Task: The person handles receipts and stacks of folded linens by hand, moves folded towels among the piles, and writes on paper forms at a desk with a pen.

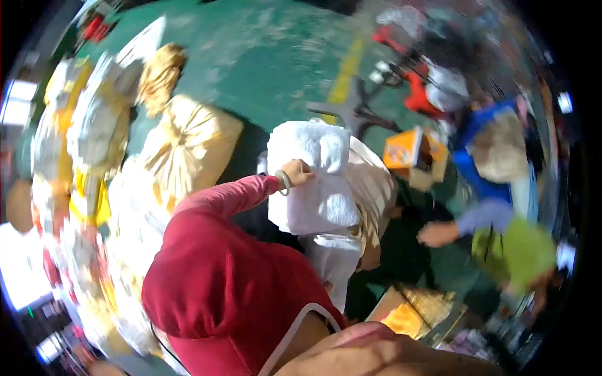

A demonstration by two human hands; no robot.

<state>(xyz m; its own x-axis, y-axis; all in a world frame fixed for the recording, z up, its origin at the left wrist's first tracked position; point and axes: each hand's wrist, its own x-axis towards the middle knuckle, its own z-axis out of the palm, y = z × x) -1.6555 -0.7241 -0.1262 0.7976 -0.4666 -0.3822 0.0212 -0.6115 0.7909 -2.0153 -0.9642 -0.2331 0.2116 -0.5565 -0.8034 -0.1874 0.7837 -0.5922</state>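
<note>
Wrapped bundles: I see pale bundles (100, 135) piled down the left side of the frame.
Tied sack: a cream sack (191, 135), gathered at its neck, sits left of centre.
Left hand: my left hand (296, 172), red-sleeved, rests at mid-frame, fingers curled against white cloth; I cannot tell whether they grip it.
White cloth: the folded white stack (326, 178) lies at centre, under that hand.
Right hand: outside my view, state unknown to me.
Orange box: an orange box (404, 150) stands open, right of centre.
Co-worker: a blurred person in a green vest (527, 250), lower right.
</note>
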